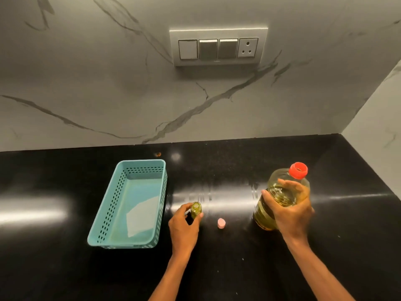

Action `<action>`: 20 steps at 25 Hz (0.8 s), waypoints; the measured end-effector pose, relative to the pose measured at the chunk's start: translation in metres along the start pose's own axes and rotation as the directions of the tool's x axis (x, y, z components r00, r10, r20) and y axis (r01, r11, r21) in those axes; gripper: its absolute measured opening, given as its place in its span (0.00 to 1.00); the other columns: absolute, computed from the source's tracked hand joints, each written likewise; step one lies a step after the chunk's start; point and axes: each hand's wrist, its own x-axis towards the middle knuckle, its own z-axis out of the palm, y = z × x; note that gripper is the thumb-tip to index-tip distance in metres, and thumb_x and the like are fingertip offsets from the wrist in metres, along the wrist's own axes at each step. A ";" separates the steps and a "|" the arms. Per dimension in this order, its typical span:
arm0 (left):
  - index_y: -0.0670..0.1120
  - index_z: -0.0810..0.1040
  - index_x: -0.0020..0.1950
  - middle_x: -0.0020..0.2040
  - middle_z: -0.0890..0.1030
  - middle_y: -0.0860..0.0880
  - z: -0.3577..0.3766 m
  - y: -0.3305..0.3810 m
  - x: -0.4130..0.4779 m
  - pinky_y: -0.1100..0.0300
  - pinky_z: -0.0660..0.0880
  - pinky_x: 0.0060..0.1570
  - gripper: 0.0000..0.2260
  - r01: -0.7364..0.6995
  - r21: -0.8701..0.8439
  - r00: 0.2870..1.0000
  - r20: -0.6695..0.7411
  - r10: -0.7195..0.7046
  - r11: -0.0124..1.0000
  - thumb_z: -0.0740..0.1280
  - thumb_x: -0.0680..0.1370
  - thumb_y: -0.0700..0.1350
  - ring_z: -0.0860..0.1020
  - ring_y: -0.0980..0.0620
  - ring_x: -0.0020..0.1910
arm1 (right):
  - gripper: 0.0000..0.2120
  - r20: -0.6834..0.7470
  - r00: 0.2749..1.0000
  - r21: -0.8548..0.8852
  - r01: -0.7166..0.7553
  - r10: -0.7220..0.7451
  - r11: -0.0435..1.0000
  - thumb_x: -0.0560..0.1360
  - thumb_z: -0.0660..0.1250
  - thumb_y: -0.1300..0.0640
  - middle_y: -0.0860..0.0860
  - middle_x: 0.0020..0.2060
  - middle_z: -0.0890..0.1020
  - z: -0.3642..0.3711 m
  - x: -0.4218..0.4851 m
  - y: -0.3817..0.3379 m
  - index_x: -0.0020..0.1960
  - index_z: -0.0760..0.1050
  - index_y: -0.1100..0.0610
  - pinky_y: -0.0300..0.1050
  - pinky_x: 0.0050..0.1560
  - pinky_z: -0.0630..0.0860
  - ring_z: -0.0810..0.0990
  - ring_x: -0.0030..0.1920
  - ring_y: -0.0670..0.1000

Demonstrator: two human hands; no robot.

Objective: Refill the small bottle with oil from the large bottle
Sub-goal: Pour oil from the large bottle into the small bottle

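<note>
Small bottle [196, 209]: narrow clear cylinder, yellow-green oil inside, mouth uncapped, upright on the glossy black counter [65, 268] near centre, just right of the basket. Left hand [184, 224] pinches it between thumb and fingertips. Small round pink cap [221, 223] lies loose on the counter between the two bottles, touching neither. Large bottle [263, 211] on the right: ribbed transparent plastic, pale yellow oil, red cap [298, 170] on the neck (can't tell if its top is sealed). Right hand [290, 211] wraps the shoulder, fingers curled and spread over the ribs; the bottle leans a little, base contact unclear. Teal plastic basket [108, 213] to the left: rectangular, rounded corners, slotted walls, a white paper sheet [143, 216] flat on its floor. Far side: grey-veined marble wall [108, 83] with a switch plate [218, 47].
</note>
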 end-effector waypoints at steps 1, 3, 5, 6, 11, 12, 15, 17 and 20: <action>0.51 0.82 0.55 0.44 0.81 0.61 0.000 0.007 0.009 0.77 0.71 0.45 0.12 -0.001 -0.038 1.000 0.000 0.001 0.999 0.77 0.73 0.44 0.82 0.56 0.49 | 0.31 -0.016 1.000 -0.029 0.025 -0.025 0.999 0.59 0.77 0.38 0.49 0.52 0.80 0.005 0.002 -0.001 0.56 0.72 0.50 0.52 0.52 0.81 0.81 0.50 0.49; 0.51 0.81 0.54 0.44 0.81 0.60 -0.001 0.027 0.029 0.79 0.71 0.42 0.11 -0.048 -0.113 0.999 -0.004 0.048 0.992 0.76 0.73 0.46 0.82 0.58 0.47 | 0.31 -0.014 0.995 -0.107 0.095 -0.097 0.990 0.59 0.75 0.38 0.49 0.49 0.81 0.012 0.008 -0.009 0.55 0.73 0.53 0.52 0.50 0.81 0.81 0.47 0.50; 0.50 0.80 0.55 0.46 0.82 0.57 -0.001 0.052 0.046 0.78 0.72 0.44 0.12 -0.156 -0.178 0.986 0.038 0.165 0.972 0.76 0.74 0.46 0.81 0.61 0.47 | 0.30 0.078 0.975 -0.222 0.222 -0.210 0.949 0.59 0.78 0.42 0.48 0.47 0.80 0.013 0.019 -0.023 0.53 0.74 0.55 0.49 0.45 0.82 0.81 0.44 0.50; 0.50 0.80 0.56 0.46 0.83 0.56 -0.001 0.065 0.051 0.76 0.74 0.45 0.12 -0.212 -0.206 0.970 0.072 0.231 0.955 0.76 0.74 0.46 0.81 0.61 0.46 | 0.29 0.152 0.955 -0.288 0.289 -0.254 0.913 0.58 0.81 0.46 0.48 0.46 0.79 0.013 0.024 -0.031 0.53 0.73 0.55 0.47 0.43 0.81 0.80 0.42 0.50; 0.49 0.80 0.60 0.51 0.84 0.54 0.005 0.095 0.053 0.72 0.78 0.50 0.15 -0.420 -0.253 0.876 0.139 0.462 0.871 0.76 0.74 0.46 0.83 0.61 0.49 | 0.34 0.460 0.820 -0.513 0.558 -0.340 0.653 0.58 0.82 0.47 0.52 0.43 0.80 0.003 0.046 -0.062 0.58 0.72 0.56 0.45 0.39 0.81 0.79 0.39 0.50; 0.48 0.80 0.61 0.52 0.84 0.54 0.007 0.097 0.051 0.72 0.77 0.51 0.16 -0.435 -0.247 0.869 0.138 0.476 0.866 0.76 0.74 0.47 0.82 0.61 0.49 | 0.35 0.489 0.800 -0.529 0.589 -0.347 0.611 0.57 0.82 0.47 0.53 0.43 0.81 0.001 0.049 -0.064 0.58 0.73 0.57 0.44 0.38 0.81 0.79 0.39 0.49; 0.49 0.80 0.62 0.53 0.83 0.56 0.009 0.102 0.044 0.73 0.76 0.51 0.17 -0.473 -0.227 0.854 0.121 0.506 0.852 0.76 0.74 0.48 0.81 0.60 0.50 | 0.34 0.543 0.759 -0.545 0.644 -0.360 0.536 0.58 0.81 0.45 0.54 0.42 0.81 -0.005 0.053 -0.068 0.57 0.73 0.58 0.46 0.37 0.82 0.79 0.38 0.50; 0.49 0.80 0.62 0.52 0.81 0.59 0.009 0.104 0.040 0.73 0.76 0.51 0.17 -0.487 -0.228 0.850 0.100 0.518 0.843 0.76 0.74 0.47 0.81 0.61 0.50 | 0.35 0.566 0.740 -0.553 0.668 -0.364 0.497 0.58 0.81 0.45 0.55 0.42 0.82 -0.009 0.054 -0.069 0.58 0.74 0.60 0.47 0.37 0.82 0.80 0.38 0.51; 0.49 0.80 0.62 0.52 0.80 0.60 0.007 0.107 0.032 0.70 0.77 0.52 0.18 -0.495 -0.218 0.848 0.088 0.522 0.841 0.76 0.74 0.47 0.81 0.60 0.50 | 0.35 0.600 0.715 -0.546 0.694 -0.359 0.468 0.58 0.82 0.46 0.55 0.42 0.81 -0.014 0.056 -0.072 0.58 0.74 0.61 0.46 0.37 0.81 0.79 0.37 0.51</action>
